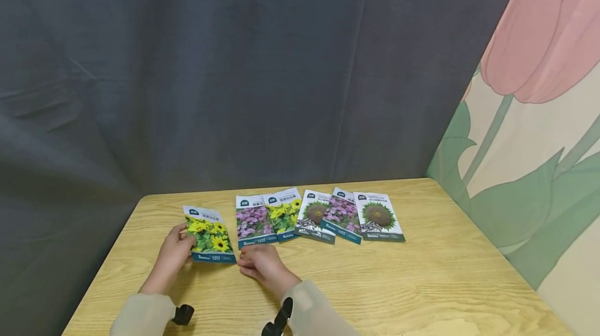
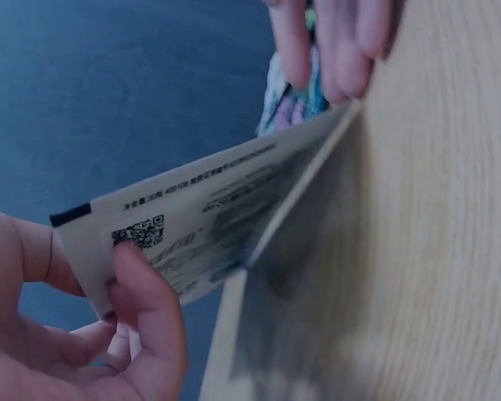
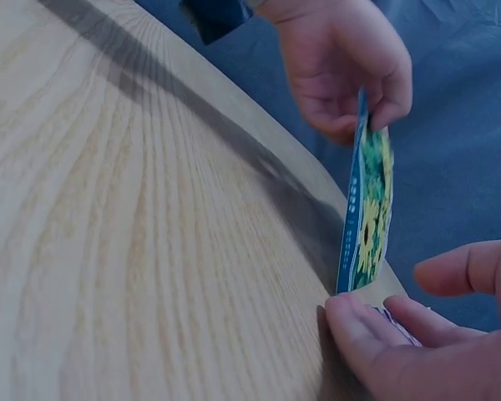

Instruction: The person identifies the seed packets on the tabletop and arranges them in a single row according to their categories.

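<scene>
My left hand pinches the left edge of a seed packet with yellow flowers on its front. The packet is tilted up off the table, and in the left wrist view its printed back shows a QR code under the thumb. My right hand is at the lower right corner of that packet, just in front of a purple-flower seed packet. In the right wrist view the right hand has its fingers spread apart, with fingertips near the held packet's end; whether they touch it I cannot tell.
Along the back of the wooden table lies a row of seed packets, some overlapping: another yellow-flower packet, a sunflower-head packet, a second purple one and another sunflower-head packet. A dark curtain hangs behind.
</scene>
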Tool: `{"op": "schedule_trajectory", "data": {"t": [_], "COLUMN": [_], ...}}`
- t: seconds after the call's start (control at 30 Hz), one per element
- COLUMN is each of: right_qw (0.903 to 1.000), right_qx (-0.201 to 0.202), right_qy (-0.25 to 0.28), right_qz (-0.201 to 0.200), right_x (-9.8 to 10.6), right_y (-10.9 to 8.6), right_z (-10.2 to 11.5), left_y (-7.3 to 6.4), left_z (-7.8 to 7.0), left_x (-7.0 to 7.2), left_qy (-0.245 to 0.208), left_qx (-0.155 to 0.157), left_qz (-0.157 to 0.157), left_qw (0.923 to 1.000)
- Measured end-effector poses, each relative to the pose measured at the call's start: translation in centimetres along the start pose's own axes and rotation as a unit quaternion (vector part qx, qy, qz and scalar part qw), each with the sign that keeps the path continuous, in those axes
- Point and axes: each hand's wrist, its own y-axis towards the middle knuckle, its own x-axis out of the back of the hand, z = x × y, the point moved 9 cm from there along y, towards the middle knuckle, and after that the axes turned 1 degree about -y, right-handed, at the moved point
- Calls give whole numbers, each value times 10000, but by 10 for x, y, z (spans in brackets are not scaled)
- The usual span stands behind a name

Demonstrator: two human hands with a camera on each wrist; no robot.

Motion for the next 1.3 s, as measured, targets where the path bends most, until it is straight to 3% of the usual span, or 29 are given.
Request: {"op": "schedule_trajectory", "data": {"t": [0.23,0.47,0.67,0.83,1.03,1.3], "right_qw": [9997,9995,9983,9964,9942,9859], "right_qx": [138,147,373,513,499,837], "right_qy": [-136,-245,-355,-599,-866,-1389], "right_qz": [180,115,260,326,407,418], "right_x": [-3,-5,-11,-17,-25,-30], "right_y": [-3,-6,-11,-17,-26,-35], "right_z": [0,0,3,3,-2,-8], "left_y": [-14,-31,-38,-38,-37,-33], "left_z": [-3,-4,4,13,19,38], "left_x": [-2,0,4,8,16,23], "left_qy": [69,-289,-315,167,995,1071], "left_qx": [-5,-115,97,146,-93,55], "left_qz": [72,206,286,358,440,707], "left_qw": [10000,9993,9990,9991,9940,9917]}}
